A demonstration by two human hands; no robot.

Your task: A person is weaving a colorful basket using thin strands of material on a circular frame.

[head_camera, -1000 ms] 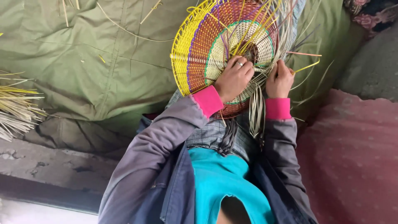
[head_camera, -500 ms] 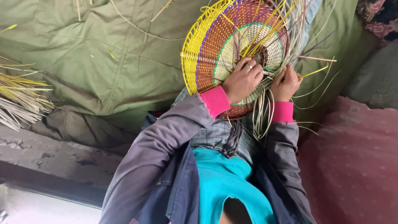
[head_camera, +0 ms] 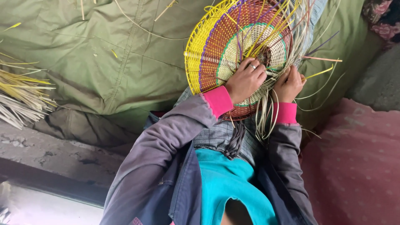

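Left hand [head_camera: 246, 80], ring on one finger, is pressing flat on the face of the round woven basket disc [head_camera: 216, 50] with yellow, purple, orange and cream bands, held over the lap. Right hand [head_camera: 288, 83] is pinching loose pale cane strands [head_camera: 266, 116] at the rim. Both have crept slightly rightward since a second ago; weaving is progressing. Green cloth [head_camera: 104, 62] behind; bundled yellow canes [head_camera: 21, 96] lying left.

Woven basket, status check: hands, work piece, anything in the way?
Left hand pressed on woven basket, fingers at centre. Right hand pinching loose strands. Strand ends fan out around both hands; no other obstruction.
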